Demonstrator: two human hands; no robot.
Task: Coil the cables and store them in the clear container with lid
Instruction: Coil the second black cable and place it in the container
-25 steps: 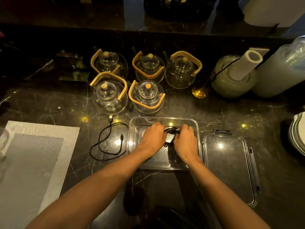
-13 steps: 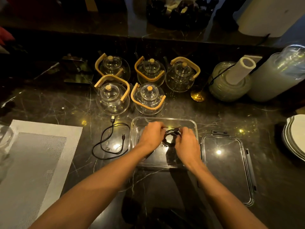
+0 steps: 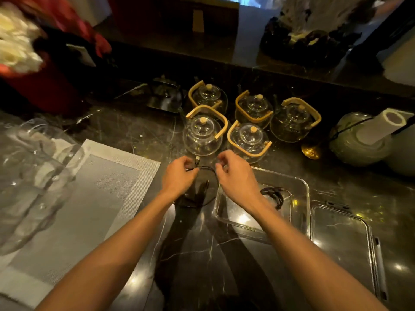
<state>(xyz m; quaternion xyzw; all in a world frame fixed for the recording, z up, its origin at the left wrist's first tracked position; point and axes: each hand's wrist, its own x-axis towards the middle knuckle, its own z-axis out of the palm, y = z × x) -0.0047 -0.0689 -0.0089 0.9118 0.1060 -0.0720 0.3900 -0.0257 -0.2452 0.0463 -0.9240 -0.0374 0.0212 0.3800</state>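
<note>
Between our two hands a loose black cable (image 3: 205,169) arcs over the dark marble counter (image 3: 202,254). Our left hand (image 3: 178,176) has its fingers curled and pinches the cable near its plug end, which sticks up just beyond the fingertips toward the glass teapots (image 3: 203,135). Our right hand (image 3: 235,176) has its fingers bent at the other side of the arc; we cannot tell whether they actually grip the cable or only touch it. Below the pinch, the rest of the cable loops down on the counter, partly lost in the shadow of our forearms.

Just right of our right wrist sits the clear container (image 3: 301,198), open, with a coiled cable (image 3: 272,194) already lying inside it, close to the far wall. Further right of that, the lid (image 3: 343,239) lies flat on the counter beside the container, apart from it.

Left of our left hand a grey woven placemat (image 3: 89,198) covers the counter, with blurred clear glassware (image 3: 29,176) at its far left edge.
</note>
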